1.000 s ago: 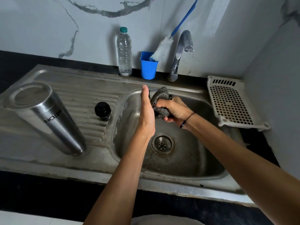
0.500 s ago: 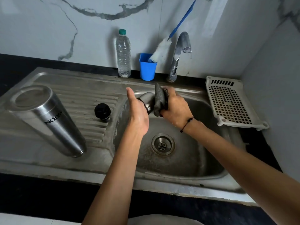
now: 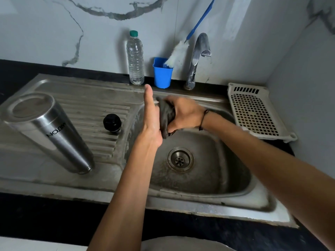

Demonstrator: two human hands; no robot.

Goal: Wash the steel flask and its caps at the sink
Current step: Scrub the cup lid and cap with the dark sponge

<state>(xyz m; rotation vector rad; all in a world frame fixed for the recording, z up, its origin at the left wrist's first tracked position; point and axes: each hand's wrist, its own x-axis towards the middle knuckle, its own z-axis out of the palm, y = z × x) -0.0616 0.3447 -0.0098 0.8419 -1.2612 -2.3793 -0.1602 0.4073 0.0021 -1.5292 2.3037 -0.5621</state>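
Note:
The steel flask (image 3: 54,131) stands upside down on the draining board at the left, its base towards me. Beside it on the ribs sits a small black cap (image 3: 112,122). Over the sink basin (image 3: 208,180) my left hand (image 3: 151,122) is held edge-on with the thumb pointing up; its fingers hold the steel cap, which is almost wholly hidden. My right hand (image 3: 184,113) grips a dark scrubbing pad (image 3: 165,116) and presses it against that cap and my left palm.
The tap (image 3: 199,51) behind the basin is not running. A clear water bottle (image 3: 135,58) and a blue cup (image 3: 162,73) holding a bottle brush (image 3: 176,53) stand at the back wall. A white perforated tray (image 3: 253,113) lies at the right. The drain (image 3: 180,159) is open.
The scrubbing pad has turned round the steel cap, which showed half a second ago and is now covered. My left thumb has risen. Both hands stay over the basin.

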